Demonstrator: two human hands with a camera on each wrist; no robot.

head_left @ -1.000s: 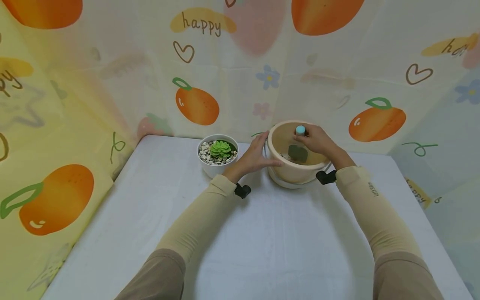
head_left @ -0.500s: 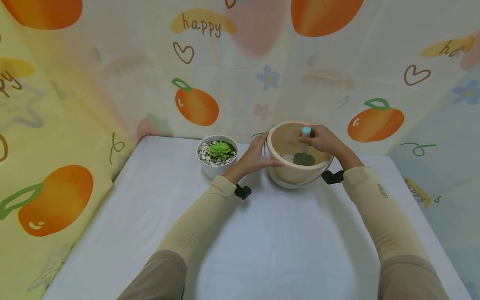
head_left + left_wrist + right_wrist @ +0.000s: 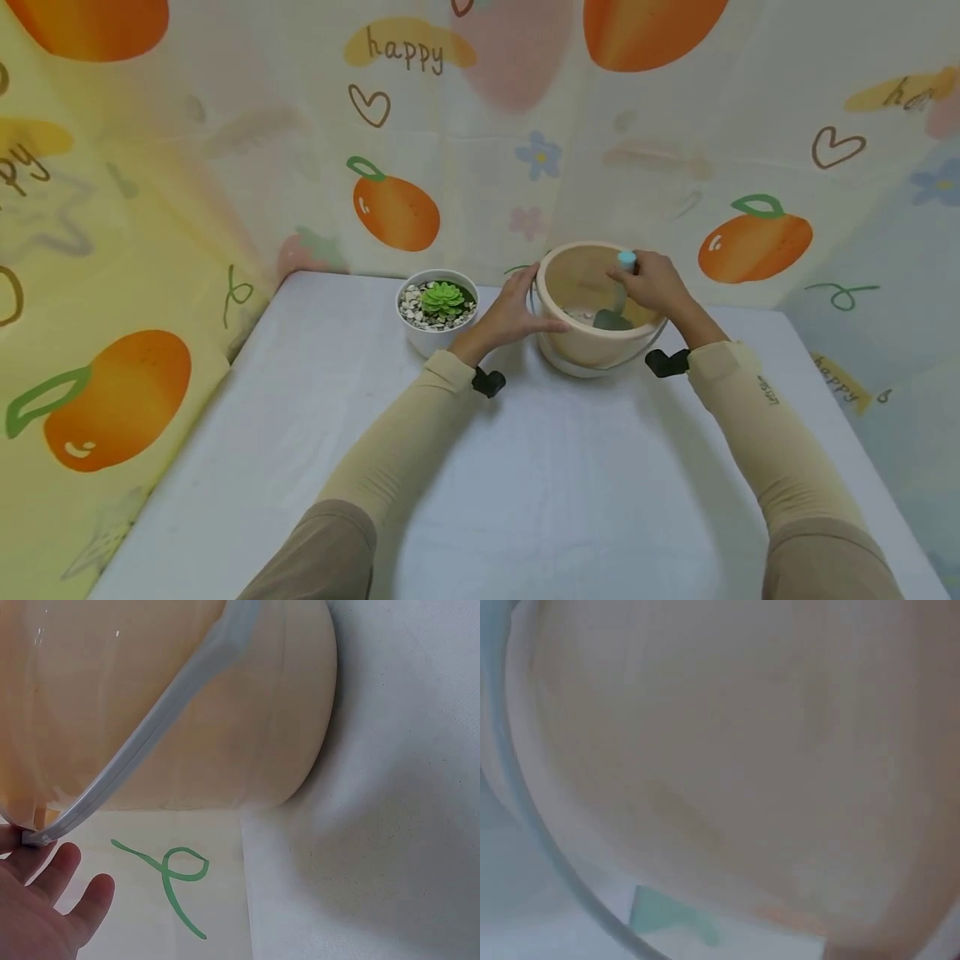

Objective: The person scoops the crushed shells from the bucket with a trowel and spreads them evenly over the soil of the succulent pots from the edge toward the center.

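A cream plastic bucket point(image 3: 588, 348) with a pale grey bail handle point(image 3: 146, 742) stands at the back right of the table. My left hand point(image 3: 504, 317) rests against its left side, fingers spread by the rim and thumb along the front. Over the bucket's right part, my right hand point(image 3: 654, 285) grips a tool point(image 3: 626, 262) by its light blue-topped, upright handle. The tool's flat dark green head point(image 3: 612, 320) is low inside, partly hidden by the front rim. In the right wrist view the bucket wall fills most of the frame, blurred.
Left of the bucket, close to my left wrist, stands a white pot point(image 3: 429, 340) with a green succulent point(image 3: 443, 298) and pebbles. A white cloth covers the table point(image 3: 570, 492). Fruit-printed cloth walls point(image 3: 480, 192) rise behind and at both sides.
My right hand has moved the tool to the right inside the bucket, and its dark head now sits nearer the right wall. The left hand keeps its place on the bucket.
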